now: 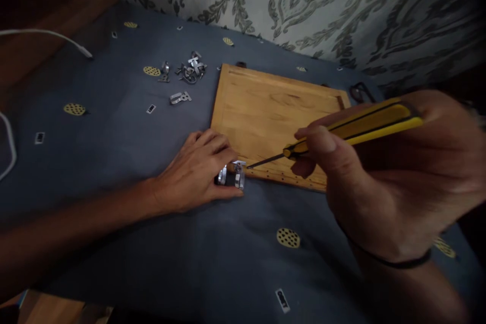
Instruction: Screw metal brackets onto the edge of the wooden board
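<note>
My left hand (197, 167) is at the near left corner of a wooden board (258, 111). Its thumb and fingers close around a shiny bent-metal clip (239, 174) set against the board's near edge, and a second curved piece of metal shows just left of it, partly hidden by the fingers. A yellow and black screwdriver (353, 126) lies across my right hand (387, 177), gripped between thumb and fingers. Its thin shaft points left, and the tip is close beside the clip; whether they touch I cannot tell. A row of small dark holes runs along the board's near edge.
Beyond my left hand, several loose metal clips (193, 68) form a small pile, with a single clip (180, 98) nearer. A white cable (72, 40) reaches in from the left. Some dark object (361, 92) sits past the board's far right corner. Patterned wall (266, 0) borders the blue-grey cloth.
</note>
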Action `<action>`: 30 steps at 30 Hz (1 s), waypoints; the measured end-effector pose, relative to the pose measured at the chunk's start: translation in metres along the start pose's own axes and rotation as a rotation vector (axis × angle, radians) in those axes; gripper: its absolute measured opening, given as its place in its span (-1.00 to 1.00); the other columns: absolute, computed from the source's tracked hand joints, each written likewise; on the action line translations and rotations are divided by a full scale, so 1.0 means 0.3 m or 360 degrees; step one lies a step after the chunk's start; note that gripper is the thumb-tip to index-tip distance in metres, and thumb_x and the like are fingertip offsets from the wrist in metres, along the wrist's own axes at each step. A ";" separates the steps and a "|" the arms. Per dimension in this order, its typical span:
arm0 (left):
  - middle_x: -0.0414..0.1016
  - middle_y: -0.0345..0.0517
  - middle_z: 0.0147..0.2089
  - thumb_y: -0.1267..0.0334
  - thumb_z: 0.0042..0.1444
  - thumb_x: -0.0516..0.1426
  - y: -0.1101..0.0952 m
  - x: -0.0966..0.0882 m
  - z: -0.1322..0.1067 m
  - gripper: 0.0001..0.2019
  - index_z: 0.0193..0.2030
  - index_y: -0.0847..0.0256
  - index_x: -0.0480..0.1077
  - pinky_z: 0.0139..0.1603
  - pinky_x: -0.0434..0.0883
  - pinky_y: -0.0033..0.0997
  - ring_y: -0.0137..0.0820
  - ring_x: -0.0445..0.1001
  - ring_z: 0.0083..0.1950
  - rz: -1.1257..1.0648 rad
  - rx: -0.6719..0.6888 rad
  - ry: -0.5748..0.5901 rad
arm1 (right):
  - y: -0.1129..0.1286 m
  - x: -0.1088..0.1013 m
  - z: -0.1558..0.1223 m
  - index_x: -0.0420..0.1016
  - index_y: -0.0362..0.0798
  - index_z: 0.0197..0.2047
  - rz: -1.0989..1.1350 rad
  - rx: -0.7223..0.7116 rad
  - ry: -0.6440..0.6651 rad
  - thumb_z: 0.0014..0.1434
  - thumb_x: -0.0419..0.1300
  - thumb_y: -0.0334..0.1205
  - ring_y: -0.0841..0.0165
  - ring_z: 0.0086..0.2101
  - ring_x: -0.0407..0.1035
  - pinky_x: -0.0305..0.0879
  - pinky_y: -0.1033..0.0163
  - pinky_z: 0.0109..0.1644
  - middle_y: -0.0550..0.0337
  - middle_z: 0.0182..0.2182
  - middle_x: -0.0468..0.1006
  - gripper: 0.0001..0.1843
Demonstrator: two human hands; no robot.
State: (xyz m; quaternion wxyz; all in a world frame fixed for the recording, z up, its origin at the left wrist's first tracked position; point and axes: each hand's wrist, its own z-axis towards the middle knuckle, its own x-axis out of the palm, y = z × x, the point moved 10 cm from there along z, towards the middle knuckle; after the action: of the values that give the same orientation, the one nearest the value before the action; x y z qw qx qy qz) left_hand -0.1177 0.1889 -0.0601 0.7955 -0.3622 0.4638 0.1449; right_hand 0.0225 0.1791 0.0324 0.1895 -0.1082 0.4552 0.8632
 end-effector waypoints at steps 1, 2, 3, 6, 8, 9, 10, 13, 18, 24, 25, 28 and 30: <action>0.51 -0.02 -0.06 -0.06 0.13 0.34 -0.001 0.002 0.002 -0.58 -0.04 0.22 0.50 0.00 0.29 -0.15 -0.14 0.39 0.02 0.0007 -0.0009 0.0010 | 0.002 -0.001 0.006 0.47 0.17 -0.36 -0.0014 -0.0002 -0.0043 0.16 0.41 -0.23 0.31 -0.51 0.40 0.30 0.15 -0.53 0.29 -0.46 0.48 -0.81; 0.51 -0.02 -0.06 -0.07 0.13 0.34 -0.002 0.004 0.003 -0.57 -0.03 0.21 0.50 0.01 0.29 -0.15 -0.14 0.39 0.02 0.0012 -0.0015 0.0017 | 0.004 -0.002 0.010 0.47 0.15 -0.39 -0.0031 -0.0005 -0.0079 0.14 0.43 -0.23 0.31 -0.53 0.40 0.30 0.15 -0.55 0.27 -0.46 0.47 -0.79; 0.51 -0.02 -0.06 -0.08 0.13 0.34 -0.003 0.004 0.004 -0.56 -0.02 0.21 0.50 0.01 0.29 -0.14 -0.13 0.39 0.03 0.0016 -0.0017 0.0015 | 0.006 -0.001 0.011 0.47 0.14 -0.41 -0.0046 -0.0009 -0.0094 0.13 0.43 -0.23 0.32 -0.54 0.40 0.30 0.15 -0.56 0.26 -0.46 0.47 -0.79; 0.50 -0.01 -0.06 -0.09 0.14 0.33 -0.004 0.003 0.006 -0.55 -0.01 0.21 0.51 0.02 0.30 -0.13 -0.13 0.39 0.03 0.0024 -0.0025 0.0007 | 0.002 0.006 0.010 0.47 0.14 -0.40 -0.0086 -0.0012 -0.0073 0.12 0.44 -0.22 0.31 -0.54 0.39 0.32 0.15 -0.56 0.25 -0.45 0.49 -0.79; 0.50 -0.01 -0.06 -0.10 0.15 0.31 -0.002 0.006 0.006 -0.56 -0.02 0.21 0.51 0.02 0.30 -0.12 -0.13 0.39 0.03 0.0024 -0.0034 0.0020 | -0.005 0.008 0.006 0.46 0.15 -0.39 -0.0109 -0.0009 -0.0061 0.13 0.43 -0.21 0.29 -0.52 0.39 0.35 0.13 -0.53 0.25 -0.43 0.50 -0.79; 0.50 -0.01 -0.06 -0.10 0.16 0.31 -0.001 0.007 0.006 -0.56 -0.02 0.21 0.51 0.02 0.30 -0.12 -0.12 0.39 0.03 0.0021 -0.0038 0.0027 | -0.009 0.009 0.005 0.45 0.15 -0.39 -0.0115 -0.0007 -0.0051 0.14 0.43 -0.21 0.29 -0.52 0.39 0.36 0.12 -0.53 0.25 -0.43 0.51 -0.79; 0.50 -0.01 -0.05 -0.10 0.16 0.31 -0.002 0.007 0.007 -0.56 -0.01 0.21 0.51 0.02 0.30 -0.12 -0.12 0.39 0.03 0.0017 -0.0035 0.0031 | -0.012 0.011 0.003 0.45 0.16 -0.38 -0.0113 -0.0005 -0.0044 0.14 0.42 -0.21 0.29 -0.52 0.39 0.36 0.12 -0.53 0.26 -0.43 0.51 -0.79; 0.50 0.00 -0.05 -0.09 0.14 0.33 -0.006 0.003 0.007 -0.54 0.00 0.22 0.50 0.02 0.30 -0.13 -0.12 0.40 0.03 0.0017 -0.0012 0.0020 | -0.014 0.017 0.002 0.45 0.16 -0.38 -0.0067 -0.0024 -0.0028 0.14 0.42 -0.24 0.32 -0.53 0.40 0.32 0.14 -0.56 0.28 -0.43 0.51 -0.79; 0.51 -0.01 -0.05 -0.07 0.14 0.34 -0.007 0.001 0.006 -0.55 0.00 0.23 0.50 0.01 0.29 -0.13 -0.12 0.40 0.03 0.0024 -0.0010 0.0007 | -0.005 0.026 0.003 0.43 0.14 -0.38 -0.0057 -0.0065 -0.0004 0.13 0.42 -0.30 0.34 -0.52 0.42 0.38 0.17 -0.56 0.29 -0.42 0.52 -0.76; 0.51 -0.04 -0.01 -0.07 0.17 0.31 0.000 0.007 0.005 -0.58 0.02 0.18 0.50 0.05 0.28 -0.13 -0.14 0.39 0.07 -0.0002 -0.0037 0.0027 | 0.014 0.036 -0.001 0.53 0.17 -0.32 -0.0071 -0.0086 0.0114 0.11 0.44 -0.32 0.33 -0.47 0.48 0.51 0.17 -0.48 0.28 -0.36 0.58 -0.80; 0.51 -0.04 -0.02 -0.07 0.17 0.31 0.000 0.008 0.006 -0.58 0.01 0.18 0.50 0.05 0.28 -0.14 -0.14 0.39 0.07 -0.0002 -0.0037 0.0033 | 0.019 0.039 -0.001 0.55 0.17 -0.30 -0.0057 -0.0099 0.0149 0.10 0.44 -0.33 0.33 -0.46 0.49 0.53 0.17 -0.47 0.28 -0.35 0.60 -0.79; 0.51 -0.05 -0.05 -0.08 0.15 0.32 0.002 0.007 0.006 -0.58 -0.01 0.17 0.51 0.03 0.29 -0.15 -0.13 0.40 0.06 0.0000 -0.0040 0.0032 | 0.034 0.054 0.002 0.59 0.15 -0.24 0.0008 -0.0158 0.0279 0.10 0.44 -0.37 0.34 -0.45 0.54 0.56 0.20 -0.44 0.29 -0.31 0.64 -0.78; 0.51 -0.05 -0.05 -0.08 0.15 0.32 0.002 0.005 0.006 -0.58 -0.01 0.17 0.50 0.03 0.29 -0.15 -0.14 0.40 0.06 -0.0001 -0.0041 0.0035 | 0.037 0.058 0.004 0.61 0.12 -0.19 0.0016 -0.0169 0.0326 0.13 0.42 -0.38 0.37 -0.40 0.57 0.57 0.26 -0.42 0.30 -0.29 0.66 -0.78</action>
State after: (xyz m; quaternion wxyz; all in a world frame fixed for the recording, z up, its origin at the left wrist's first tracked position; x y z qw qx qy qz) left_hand -0.1160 0.1904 -0.0611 0.7856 -0.3741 0.4705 0.1466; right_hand 0.0021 0.1784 0.0351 0.1316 -0.2034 0.4264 0.8715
